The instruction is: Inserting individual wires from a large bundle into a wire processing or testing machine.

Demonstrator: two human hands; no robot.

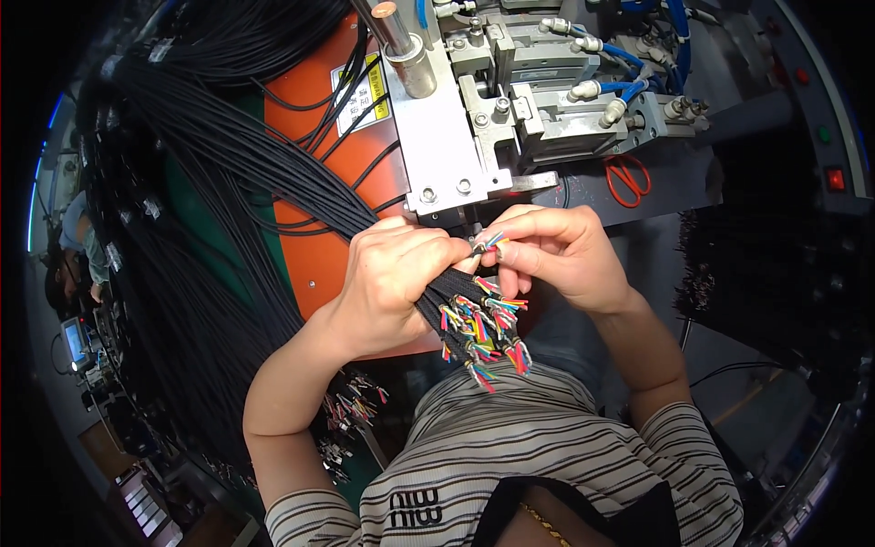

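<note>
My left hand (387, 273) is wrapped round a thick bundle of black cables (319, 178). Below that fist the cable ends (478, 324) fan out, with short red, yellow, blue, green and white wires showing from each. One cable end (490, 243) sticks out apart from the others between my two hands. Thumb and forefinger of my right hand (556, 251) pinch its coloured wires. Both hands are just in front of the metal head of a machine (437, 137), whose lower tip is partly hidden behind the fingers.
An orange plate (314, 273) lies under the cables. Red-handled scissors (627, 180) rest on the dark surface right of the machine. Pneumatic cylinders (570, 100) with blue hoses fill the top. More black cables (182, 301) hang at the left. A red lit button (835, 179) is at far right.
</note>
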